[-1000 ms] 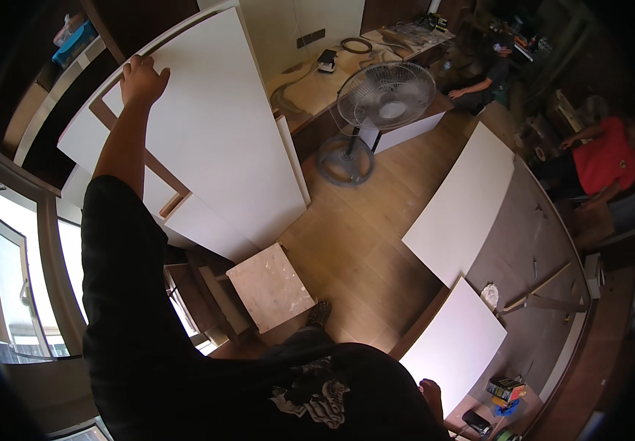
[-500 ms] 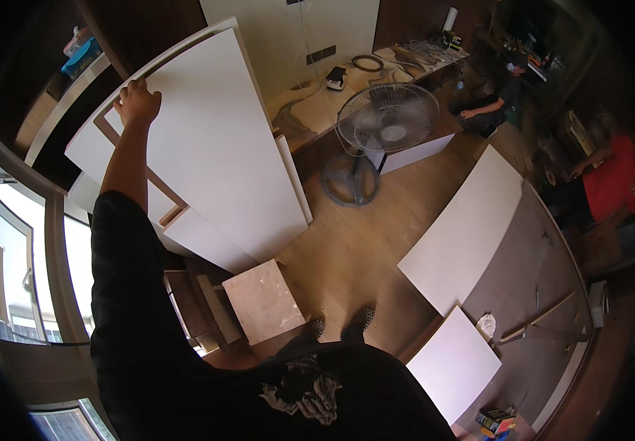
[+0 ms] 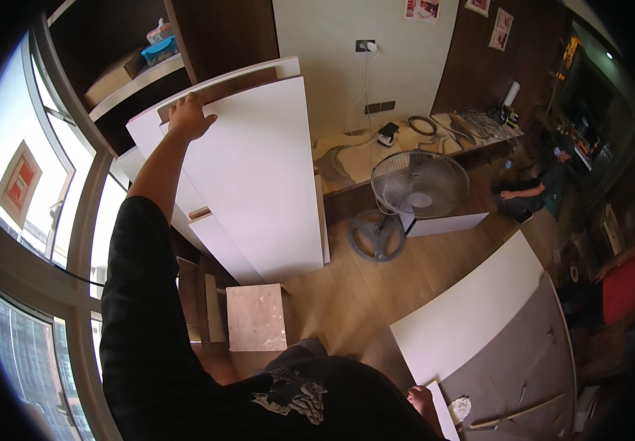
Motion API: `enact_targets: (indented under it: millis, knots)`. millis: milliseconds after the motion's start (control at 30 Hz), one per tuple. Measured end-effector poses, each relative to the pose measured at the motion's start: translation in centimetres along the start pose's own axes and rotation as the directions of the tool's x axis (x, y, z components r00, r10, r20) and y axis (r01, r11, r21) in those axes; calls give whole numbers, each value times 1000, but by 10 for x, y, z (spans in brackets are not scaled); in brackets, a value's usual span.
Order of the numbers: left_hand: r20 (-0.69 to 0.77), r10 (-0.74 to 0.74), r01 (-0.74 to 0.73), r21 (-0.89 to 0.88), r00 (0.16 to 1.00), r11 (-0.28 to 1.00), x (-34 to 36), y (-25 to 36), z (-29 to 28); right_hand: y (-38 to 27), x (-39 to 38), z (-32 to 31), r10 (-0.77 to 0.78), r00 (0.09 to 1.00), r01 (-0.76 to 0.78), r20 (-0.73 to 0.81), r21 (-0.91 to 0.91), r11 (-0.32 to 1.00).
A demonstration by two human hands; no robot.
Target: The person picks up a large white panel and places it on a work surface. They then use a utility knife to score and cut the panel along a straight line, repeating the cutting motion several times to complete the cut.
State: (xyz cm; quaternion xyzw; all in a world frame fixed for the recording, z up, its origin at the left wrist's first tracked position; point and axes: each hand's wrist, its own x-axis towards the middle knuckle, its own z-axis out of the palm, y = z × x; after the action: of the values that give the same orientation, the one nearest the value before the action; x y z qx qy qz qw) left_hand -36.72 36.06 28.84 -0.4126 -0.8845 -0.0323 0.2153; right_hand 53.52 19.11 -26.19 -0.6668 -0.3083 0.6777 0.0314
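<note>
My left hand (image 3: 191,117) reaches out to the top edge of a large white panel (image 3: 266,176), its fingers hooked over the edge and its thumb apart on the front face. This panel leans upright in a stack with other white panels (image 3: 285,69), and a brown strip (image 3: 242,86) shows behind its top. Low on the right, my right hand (image 3: 421,398) is closed at the edge of a smaller white panel (image 3: 444,413), mostly hidden by my body. A long white board (image 3: 472,309) lies just beyond it on a grey-brown surface (image 3: 508,367).
A square wooden stool (image 3: 257,317) stands before the stack. A pedestal fan (image 3: 420,184) is further off, near a cluttered low counter (image 3: 354,158). Two people, one in black (image 3: 534,187) and one in red (image 3: 622,290), are at the right. Windows (image 3: 30,184) line the left.
The view has swung up and left. My right hand has come into sight at the smaller panel. My left hand stays on the stack's top edge; less of the brown strips beside the front panel shows.
</note>
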Motion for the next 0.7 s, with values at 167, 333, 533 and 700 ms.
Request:
enact_targets:
  millis: [167,333,533,700]
  knots:
    - [-63,137,-144,-125,989,982,7,-43,15,-112,6,59,-224,972,218,-72,-83,972]
    - [59,33,-20,-212,998,977,-40,-26,-29,-227,-41,98,-351,933,320,-84,-254,913]
    - [-101,-88,26,-498,991,867,-76,-87,-15,-348,-57,153,-498,861,487,-105,-116,866]
    - [-119,-283,-41,-963,952,265,-84,-96,49,-525,-103,233,-938,330,877,103,-402,264]
